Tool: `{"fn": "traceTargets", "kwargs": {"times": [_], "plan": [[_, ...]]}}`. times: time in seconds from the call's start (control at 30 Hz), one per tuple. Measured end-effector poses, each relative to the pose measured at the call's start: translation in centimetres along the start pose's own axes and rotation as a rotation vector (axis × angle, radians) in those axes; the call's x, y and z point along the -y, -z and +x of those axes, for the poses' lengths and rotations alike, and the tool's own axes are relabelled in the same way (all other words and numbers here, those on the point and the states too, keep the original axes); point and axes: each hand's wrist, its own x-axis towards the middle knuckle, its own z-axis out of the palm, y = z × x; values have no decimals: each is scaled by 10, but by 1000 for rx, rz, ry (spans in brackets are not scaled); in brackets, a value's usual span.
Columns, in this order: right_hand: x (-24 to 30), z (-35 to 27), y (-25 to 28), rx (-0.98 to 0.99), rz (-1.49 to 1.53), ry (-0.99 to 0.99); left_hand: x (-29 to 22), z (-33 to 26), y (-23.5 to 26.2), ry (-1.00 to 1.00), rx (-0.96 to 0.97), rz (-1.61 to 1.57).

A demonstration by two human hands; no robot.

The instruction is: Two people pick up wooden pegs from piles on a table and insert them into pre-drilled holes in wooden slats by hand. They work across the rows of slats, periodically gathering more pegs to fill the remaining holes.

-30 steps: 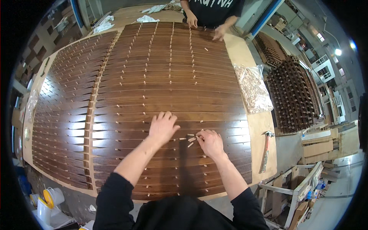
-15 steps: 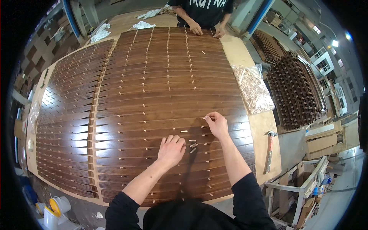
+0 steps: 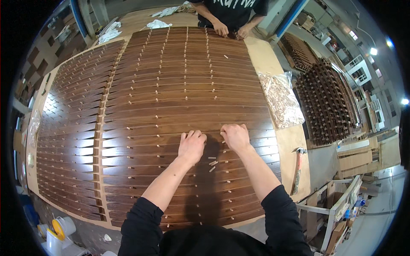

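Observation:
Dark brown wooden slats (image 3: 171,106) lie side by side in a wide panel, with rows of short pale dowels (image 3: 156,116) standing along their seams. My left hand (image 3: 192,146) is over the middle of the panel, fingers curled down, their tips mostly hidden. Right of it, my right hand (image 3: 236,136) is closed with thumb and fingers pinched low over a seam. Whatever either hand holds is too small or hidden to make out. Just below and between the hands, several loose dowels (image 3: 212,163) lie on the slats.
A clear bag of dowels (image 3: 280,100) and a hammer (image 3: 297,170) lie on the pale board at the right. Another doweled panel (image 3: 70,128) is at the left. Across the table, a co-worker's hands (image 3: 230,32) rest at the far edge. Slats are stacked (image 3: 326,100) beyond the right side.
My left hand has moved up and slightly right, over the place where a single loose dowel lay. My right hand has shifted a little left. The view has turned slightly.

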Motion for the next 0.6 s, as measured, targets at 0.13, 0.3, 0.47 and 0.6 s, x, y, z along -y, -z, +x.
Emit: {"fn": "traceTargets", "kwargs": {"times": [0.13, 0.3, 0.47, 0.6], "plan": [[19, -21, 12, -124, 65, 62, 6, -3, 12, 51, -52, -143], [42, -65, 2, 6, 59, 244, 32, 6, 43, 263, -80, -393], [47, -60, -9, 73, 73, 212, 49, 13, 51, 405, -1, -388], [48, -47, -1, 27, 443, 87, 60, 12, 40, 510, 65, -642]]}}
